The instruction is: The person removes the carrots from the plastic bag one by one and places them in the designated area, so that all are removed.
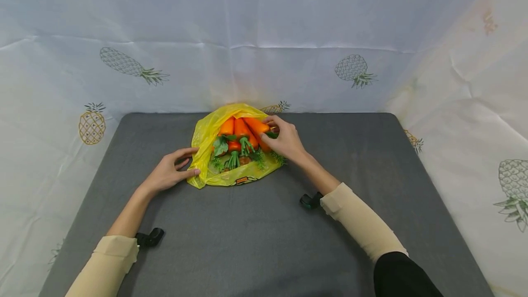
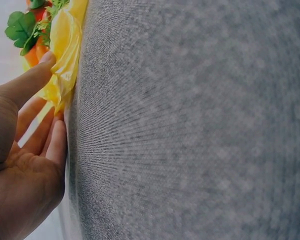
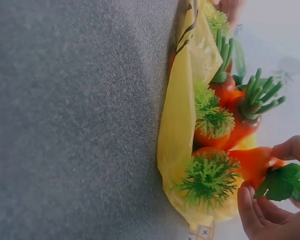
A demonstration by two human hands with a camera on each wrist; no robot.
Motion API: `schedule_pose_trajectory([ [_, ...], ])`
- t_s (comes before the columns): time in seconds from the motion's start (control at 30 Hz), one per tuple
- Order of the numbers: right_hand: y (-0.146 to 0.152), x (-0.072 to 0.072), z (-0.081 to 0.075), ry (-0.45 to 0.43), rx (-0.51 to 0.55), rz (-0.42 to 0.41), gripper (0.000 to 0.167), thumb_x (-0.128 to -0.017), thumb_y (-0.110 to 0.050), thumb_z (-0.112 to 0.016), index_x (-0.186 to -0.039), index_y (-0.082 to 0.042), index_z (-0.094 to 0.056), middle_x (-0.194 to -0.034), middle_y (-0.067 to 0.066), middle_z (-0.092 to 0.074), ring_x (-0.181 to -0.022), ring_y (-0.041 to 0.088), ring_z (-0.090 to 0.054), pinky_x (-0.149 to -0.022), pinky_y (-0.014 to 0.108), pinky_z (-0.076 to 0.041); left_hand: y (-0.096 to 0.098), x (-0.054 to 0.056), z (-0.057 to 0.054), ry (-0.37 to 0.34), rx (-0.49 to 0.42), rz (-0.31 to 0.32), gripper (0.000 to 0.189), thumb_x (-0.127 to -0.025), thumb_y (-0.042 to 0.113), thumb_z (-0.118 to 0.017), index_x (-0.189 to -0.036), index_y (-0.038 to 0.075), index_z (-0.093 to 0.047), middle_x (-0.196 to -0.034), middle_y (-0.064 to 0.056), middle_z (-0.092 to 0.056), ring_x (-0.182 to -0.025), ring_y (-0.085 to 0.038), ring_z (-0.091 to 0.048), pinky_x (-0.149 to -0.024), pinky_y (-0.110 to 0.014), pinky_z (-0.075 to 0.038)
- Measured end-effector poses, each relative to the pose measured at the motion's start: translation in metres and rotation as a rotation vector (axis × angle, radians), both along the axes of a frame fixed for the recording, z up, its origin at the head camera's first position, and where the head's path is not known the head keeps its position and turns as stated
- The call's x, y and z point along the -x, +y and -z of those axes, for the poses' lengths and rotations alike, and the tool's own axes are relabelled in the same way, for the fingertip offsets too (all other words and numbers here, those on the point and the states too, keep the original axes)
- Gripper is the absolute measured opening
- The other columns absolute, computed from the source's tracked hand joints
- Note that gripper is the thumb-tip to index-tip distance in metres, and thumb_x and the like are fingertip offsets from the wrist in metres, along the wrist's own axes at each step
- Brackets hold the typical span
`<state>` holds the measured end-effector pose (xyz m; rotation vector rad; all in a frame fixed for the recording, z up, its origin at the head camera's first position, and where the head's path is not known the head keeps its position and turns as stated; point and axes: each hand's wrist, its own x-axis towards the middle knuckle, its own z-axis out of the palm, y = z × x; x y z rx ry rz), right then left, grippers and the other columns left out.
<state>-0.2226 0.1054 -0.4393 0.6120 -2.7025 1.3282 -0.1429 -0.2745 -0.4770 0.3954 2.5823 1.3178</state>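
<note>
A crumpled yellow plastic bag (image 1: 199,137) lies at the far side of the table with its mouth spread, and several orange carrots (image 1: 241,128) with green tops show in it. From the right, my right hand (image 1: 285,141) reaches over the bag. Its thumb and fingers pinch the top end of a carrot (image 3: 252,161) beside a flat green leaf (image 3: 285,182). My left hand (image 1: 171,171) is at the bag's left edge, thumb and fingers apart, the tips touching the yellow plastic (image 2: 66,45).
The grey table (image 1: 247,237) extends toward me and to both sides. Behind it hangs a white cloth (image 1: 264,72) with pineapple prints. Small black devices are on the left wrist (image 1: 150,237) and right wrist (image 1: 310,200).
</note>
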Motion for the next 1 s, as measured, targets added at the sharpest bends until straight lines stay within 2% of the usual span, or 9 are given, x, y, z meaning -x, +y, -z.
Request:
schedule_pose_trajectory([
  [0.4, 0.015, -0.021, -0.014, 0.020, 0.049, -0.029, 0.035, -0.099, -0.017, -0.079, -0.133, -0.009, -0.070, -0.129, 0.018, -0.077, -0.110, 0.035, -0.075, -0.103, 0.049, -0.067, 0.001, -0.001, 0.000, -0.003, -0.001, -0.003, 0.073, -0.100, 0.017, -0.081, -0.162, 0.000, -0.046, -0.166, -0.026, -0.048, -0.156, -0.047, -0.044, -0.127, -0.049, -0.042],
  [0.7, 0.021, -0.039, -0.031, 0.032, 0.077, -0.052, 0.037, -0.099, -0.018, -0.079, -0.134, -0.009, -0.070, -0.128, 0.017, -0.077, -0.108, 0.034, -0.076, -0.103, 0.050, -0.067, 0.000, -0.001, 0.001, 0.002, 0.002, -0.002, 0.073, -0.100, 0.016, -0.081, -0.162, 0.000, -0.047, -0.166, -0.027, -0.048, -0.156, -0.047, -0.044, -0.127, -0.049, -0.042],
  [1.0, 0.034, -0.039, -0.038, 0.053, 0.083, -0.020, 0.037, -0.100, -0.017, -0.080, -0.134, -0.009, -0.069, -0.128, 0.017, -0.077, -0.108, 0.034, -0.074, -0.102, 0.053, -0.067, -0.001, -0.001, 0.000, -0.005, -0.005, 0.003, 0.074, -0.101, 0.017, -0.080, -0.163, 0.000, -0.045, -0.167, -0.027, -0.046, -0.156, -0.047, -0.043, -0.129, -0.049, -0.041],
])
